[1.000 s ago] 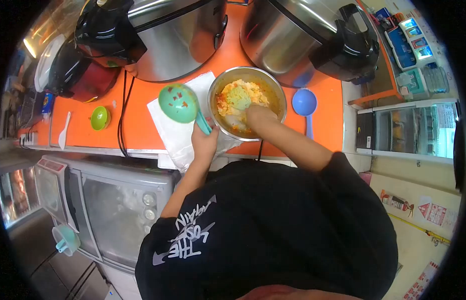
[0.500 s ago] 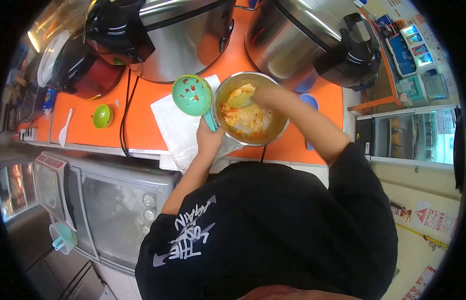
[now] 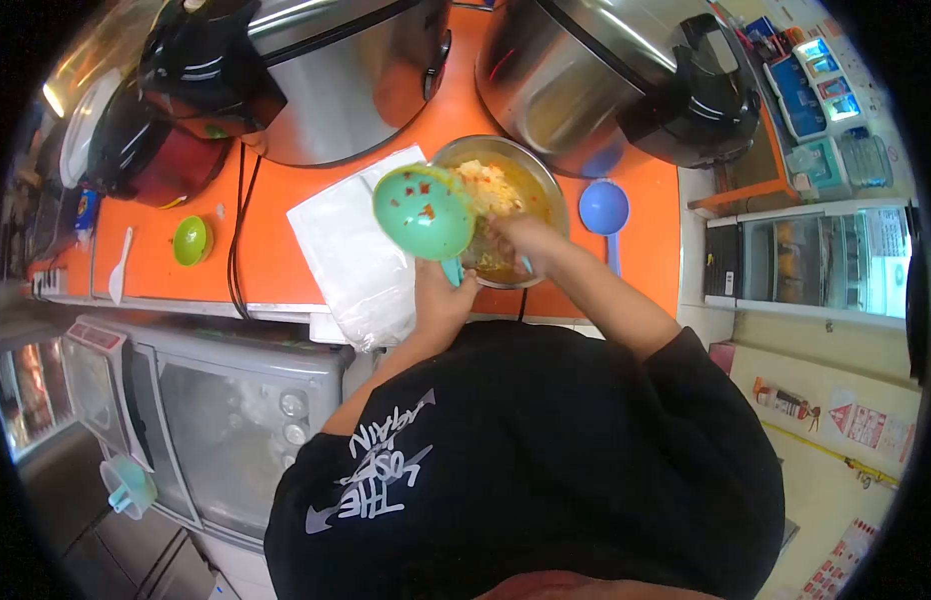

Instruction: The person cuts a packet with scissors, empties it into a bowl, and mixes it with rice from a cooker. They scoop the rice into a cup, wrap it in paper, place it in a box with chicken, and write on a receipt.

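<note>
My left hand is closed round the handle of a teal ladle, whose round bowl has red bits stuck inside. This ladle is held over the left rim of a steel pot. Rice mixed with orange bits lies in the pot, with yellowish liquid showing. My right hand is over the pot, closed and slightly blurred. A light teal handle end pokes out below it, from a second ladle that is mostly hidden beside the first.
Behind the pot stand two large steel cookers. A blue ladle lies to the right. White plastic bags lie to the left, then black cables, a small green bowl and a white rice paddle.
The teal ladle has moved right, over the pot's rim, and its bowl is tipped differently. My right hand has come down and closer to it, and the blue ladle is now uncovered.
</note>
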A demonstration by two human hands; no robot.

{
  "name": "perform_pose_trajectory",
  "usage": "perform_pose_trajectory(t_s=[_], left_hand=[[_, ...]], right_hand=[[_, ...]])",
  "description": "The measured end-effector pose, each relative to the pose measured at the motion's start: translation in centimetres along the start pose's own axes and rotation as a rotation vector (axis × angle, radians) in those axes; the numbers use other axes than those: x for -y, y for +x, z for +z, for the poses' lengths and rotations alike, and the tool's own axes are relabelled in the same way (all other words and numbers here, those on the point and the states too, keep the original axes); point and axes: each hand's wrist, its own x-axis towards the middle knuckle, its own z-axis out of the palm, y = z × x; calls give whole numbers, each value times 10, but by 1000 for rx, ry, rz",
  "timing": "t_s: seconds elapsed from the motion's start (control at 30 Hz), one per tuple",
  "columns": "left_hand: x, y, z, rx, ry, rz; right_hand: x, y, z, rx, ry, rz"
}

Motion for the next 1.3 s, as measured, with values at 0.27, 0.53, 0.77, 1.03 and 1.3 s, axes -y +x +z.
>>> perform_pose_trajectory(t_s=[0.27,0.53,0.77,1.03,1.3], left_hand=[[25,-22,-10,16,-66,-229],[32,-12,3,-81,-96,-223],[41,-14,-6,-94,-155,-292],[17,-12,-4,-149,-115,-273],[21,-5,4,-202,-88,-310]], right_hand=[[16,-23,-43,-106,-294,-194],[-12,16,-4,-171,-1294,-311],[52,-9,-28,-164,-1220,-202],[37,-18,-17,2,-1703,-316],[38,4,-4,-368,-2005,-613]])
